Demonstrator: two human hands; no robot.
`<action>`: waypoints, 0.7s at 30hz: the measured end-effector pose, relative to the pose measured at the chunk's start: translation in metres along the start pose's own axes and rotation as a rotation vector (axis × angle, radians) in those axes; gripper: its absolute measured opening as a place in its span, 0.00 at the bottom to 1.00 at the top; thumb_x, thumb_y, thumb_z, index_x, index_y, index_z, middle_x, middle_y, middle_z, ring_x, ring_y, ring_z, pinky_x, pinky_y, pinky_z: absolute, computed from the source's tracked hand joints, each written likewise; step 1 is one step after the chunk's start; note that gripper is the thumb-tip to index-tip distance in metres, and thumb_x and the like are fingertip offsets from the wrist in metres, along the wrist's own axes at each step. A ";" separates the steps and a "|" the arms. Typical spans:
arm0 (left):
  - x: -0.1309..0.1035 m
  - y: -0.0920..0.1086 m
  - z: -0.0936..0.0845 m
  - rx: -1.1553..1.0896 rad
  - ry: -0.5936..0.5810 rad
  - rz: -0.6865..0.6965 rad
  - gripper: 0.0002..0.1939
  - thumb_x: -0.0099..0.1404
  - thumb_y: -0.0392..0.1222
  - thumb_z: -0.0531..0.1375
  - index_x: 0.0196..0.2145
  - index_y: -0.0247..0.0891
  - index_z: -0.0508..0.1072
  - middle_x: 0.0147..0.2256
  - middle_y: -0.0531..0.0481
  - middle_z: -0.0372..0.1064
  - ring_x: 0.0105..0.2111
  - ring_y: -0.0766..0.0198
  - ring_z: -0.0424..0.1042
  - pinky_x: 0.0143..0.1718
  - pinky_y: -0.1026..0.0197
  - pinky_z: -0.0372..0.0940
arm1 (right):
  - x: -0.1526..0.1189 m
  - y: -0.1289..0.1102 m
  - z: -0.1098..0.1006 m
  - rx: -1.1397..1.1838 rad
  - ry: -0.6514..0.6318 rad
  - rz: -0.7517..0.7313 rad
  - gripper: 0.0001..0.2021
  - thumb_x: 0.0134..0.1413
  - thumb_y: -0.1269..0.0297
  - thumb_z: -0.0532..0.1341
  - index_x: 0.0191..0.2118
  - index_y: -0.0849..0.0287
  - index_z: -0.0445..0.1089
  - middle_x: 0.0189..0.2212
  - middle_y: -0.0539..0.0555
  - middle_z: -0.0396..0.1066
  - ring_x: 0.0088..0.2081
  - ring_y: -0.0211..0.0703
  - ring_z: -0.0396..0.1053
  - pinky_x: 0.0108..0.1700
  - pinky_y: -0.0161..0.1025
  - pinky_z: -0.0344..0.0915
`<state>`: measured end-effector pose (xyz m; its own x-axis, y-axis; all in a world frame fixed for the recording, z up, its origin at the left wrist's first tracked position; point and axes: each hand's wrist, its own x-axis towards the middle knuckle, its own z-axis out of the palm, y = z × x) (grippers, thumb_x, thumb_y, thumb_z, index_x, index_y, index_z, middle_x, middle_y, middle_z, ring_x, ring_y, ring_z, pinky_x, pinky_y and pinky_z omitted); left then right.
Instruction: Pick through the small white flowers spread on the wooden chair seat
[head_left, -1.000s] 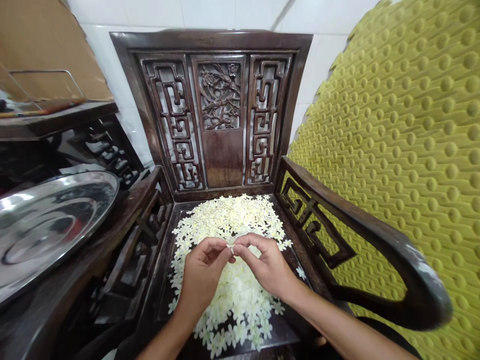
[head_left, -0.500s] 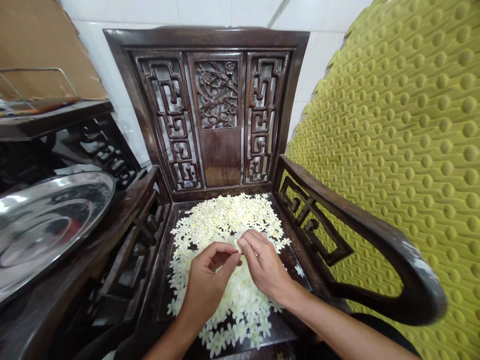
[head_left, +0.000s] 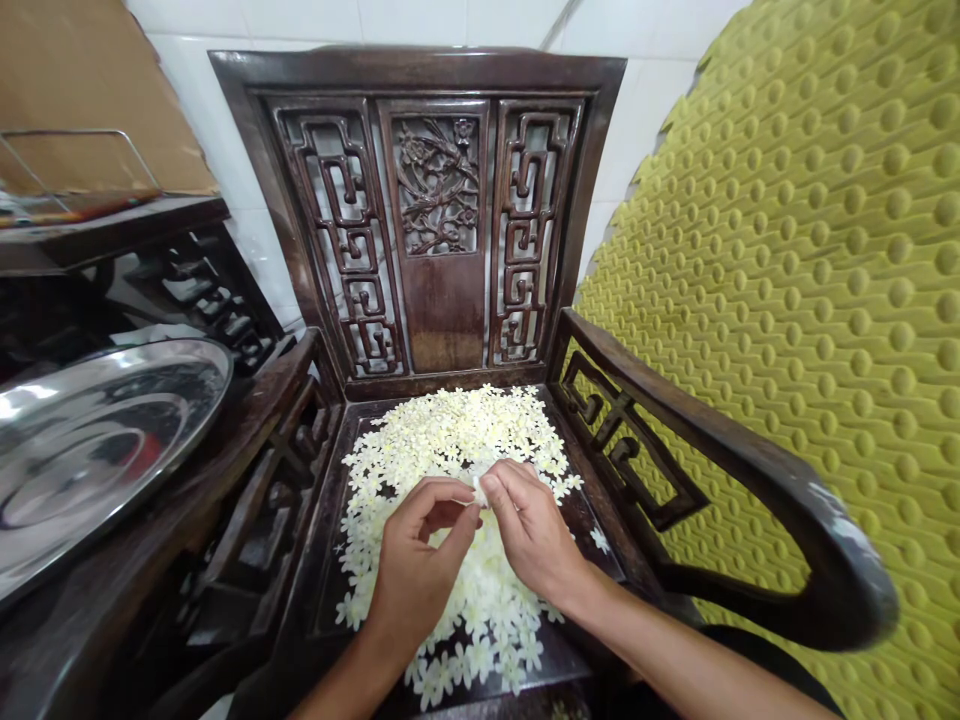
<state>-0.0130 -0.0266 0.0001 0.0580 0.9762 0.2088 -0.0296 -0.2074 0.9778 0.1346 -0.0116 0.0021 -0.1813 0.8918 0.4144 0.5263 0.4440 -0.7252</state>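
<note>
A heap of small white flowers (head_left: 450,440) covers the seat of a dark carved wooden armchair (head_left: 442,230). Above the heap, my left hand (head_left: 420,575) and my right hand (head_left: 534,535) meet fingertip to fingertip. Together they pinch one small white flower (head_left: 478,491) between thumbs and forefingers. Whether a thread or needle is there is too small to tell. Both wrists hover over the front half of the seat.
A large shiny metal tray (head_left: 90,440) rests to the left, beside the chair's left armrest (head_left: 247,440). The right armrest (head_left: 697,440) curves toward me. A bumpy yellow-green mat (head_left: 810,300) fills the right side. Cardboard (head_left: 82,90) leans on the white tiled wall.
Both hands have dropped slightly and shifted a little to the right over the heap. They still pinch a flower together.
</note>
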 end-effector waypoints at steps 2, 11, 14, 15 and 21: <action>0.000 0.000 0.000 -0.004 -0.012 0.032 0.02 0.64 0.39 0.63 0.35 0.38 0.75 0.37 0.49 0.72 0.35 0.62 0.74 0.38 0.60 0.72 | 0.000 0.000 0.000 -0.006 0.013 -0.006 0.18 0.72 0.64 0.46 0.27 0.56 0.53 0.24 0.47 0.55 0.30 0.41 0.57 0.39 0.41 0.53; 0.000 0.000 0.002 0.014 -0.001 0.026 0.05 0.61 0.37 0.66 0.35 0.39 0.75 0.37 0.51 0.71 0.34 0.66 0.73 0.38 0.64 0.70 | -0.003 0.000 0.002 -0.023 0.042 -0.043 0.16 0.72 0.66 0.46 0.28 0.56 0.53 0.24 0.47 0.56 0.31 0.41 0.57 0.39 0.41 0.53; 0.000 -0.002 0.002 0.018 0.008 0.021 0.04 0.61 0.38 0.66 0.35 0.38 0.75 0.38 0.50 0.71 0.35 0.65 0.73 0.38 0.64 0.70 | -0.004 0.000 0.003 -0.008 0.047 -0.065 0.16 0.71 0.67 0.47 0.28 0.56 0.54 0.25 0.48 0.56 0.31 0.41 0.58 0.39 0.41 0.52; -0.001 -0.002 0.002 0.017 0.013 0.015 0.04 0.61 0.38 0.66 0.35 0.38 0.75 0.37 0.50 0.71 0.36 0.65 0.73 0.38 0.64 0.70 | -0.004 0.000 0.003 -0.003 0.048 -0.069 0.15 0.71 0.68 0.47 0.28 0.56 0.54 0.25 0.48 0.56 0.31 0.41 0.58 0.39 0.41 0.52; -0.001 -0.003 0.002 -0.031 0.021 -0.015 0.04 0.63 0.40 0.65 0.36 0.38 0.76 0.36 0.50 0.72 0.34 0.63 0.74 0.37 0.61 0.72 | -0.004 -0.001 0.002 0.020 0.051 -0.085 0.15 0.71 0.69 0.47 0.29 0.57 0.55 0.25 0.48 0.57 0.32 0.41 0.58 0.39 0.41 0.52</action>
<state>-0.0113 -0.0269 -0.0029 0.0380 0.9804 0.1934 -0.0595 -0.1910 0.9798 0.1328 -0.0158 0.0001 -0.1813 0.8456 0.5021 0.4940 0.5197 -0.6970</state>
